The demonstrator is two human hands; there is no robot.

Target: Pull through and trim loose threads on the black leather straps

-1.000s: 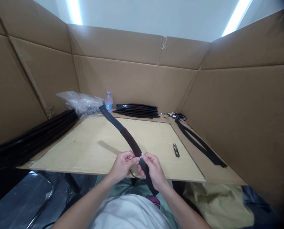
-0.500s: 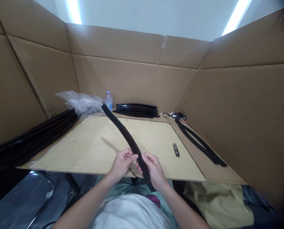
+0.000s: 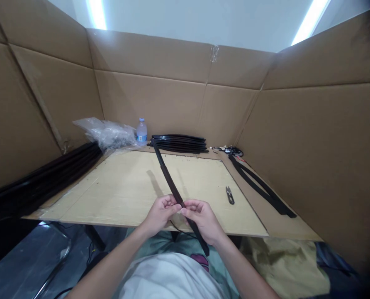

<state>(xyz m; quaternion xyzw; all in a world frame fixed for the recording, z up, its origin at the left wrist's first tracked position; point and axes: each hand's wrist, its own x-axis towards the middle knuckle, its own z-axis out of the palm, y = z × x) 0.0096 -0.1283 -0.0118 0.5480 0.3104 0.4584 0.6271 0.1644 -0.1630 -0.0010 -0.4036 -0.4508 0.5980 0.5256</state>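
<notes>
A long black strip point(image 3: 169, 179), slightly curved, is held between my two hands above the front of the board. It slants from the far end near the back stack down toward my lap. My left hand point(image 3: 161, 214) pinches it from the left side with thumb and fingers. From the right, my right hand point(image 3: 202, 218) grips it at nearly the same spot, the thumbs almost touching. What lies under the fingertips is hidden. To the right of my hands, a pair of small black thread snips point(image 3: 230, 195) lies on the board.
At the back stand a water bottle point(image 3: 142, 132), a stack of black strips point(image 3: 178, 143) and a clear plastic bag point(image 3: 110, 135). More black strips point(image 3: 48, 178) lie left, two strips point(image 3: 262, 187) right. Cardboard walls point(image 3: 150, 95) enclose the table; the board point(image 3: 94, 199) covers its middle.
The strip has turned on its long axis and now shows a narrower side. Its far end has swung right, toward the back stack. Both hands stay near the same place.
</notes>
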